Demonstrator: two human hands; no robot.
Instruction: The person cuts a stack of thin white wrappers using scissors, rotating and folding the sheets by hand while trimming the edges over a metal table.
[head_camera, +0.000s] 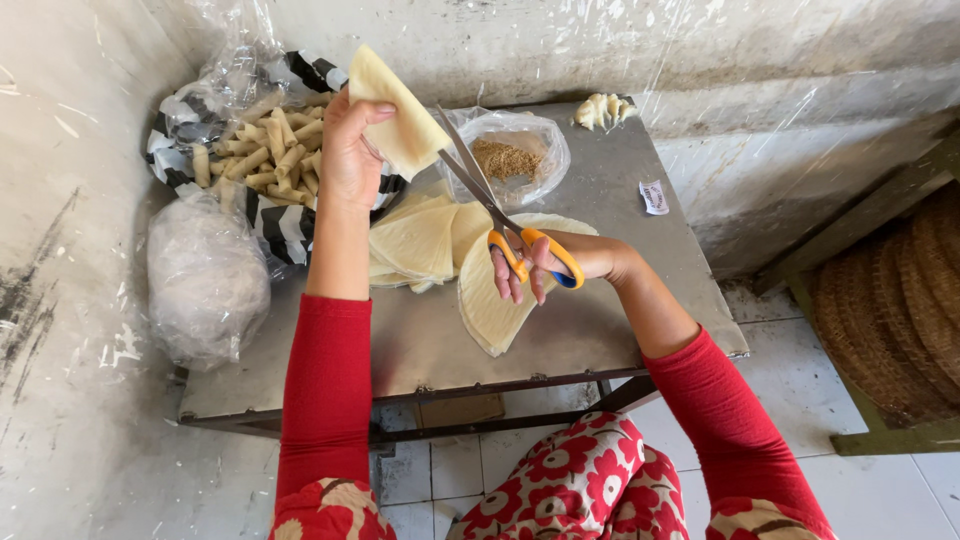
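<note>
The left hand (350, 150) is closed on a folded pale wrapper (398, 110), lifted above the far left part of the table (420, 340). The right hand (560, 262) has its fingers through the orange handles of the scissors (500, 215), whose blades stand partly open with the tips at the wrapper's lower edge, so the cut looks barely begun.

Work appears well along: a striped tray (285, 225), off the table's far left corner, holds many finished rolls (265, 150), too heaped to count, perhaps two dozen. Left to handle: a stack of cut pieces (420, 240) at the table's middle and a round stack of wrappers (490, 300) beside it. One bag of brown filling (505, 158) sits at the far edge, one small dough lump (603, 110) at the far right corner, one wrapped bundle (205, 280) off the left edge.
</note>
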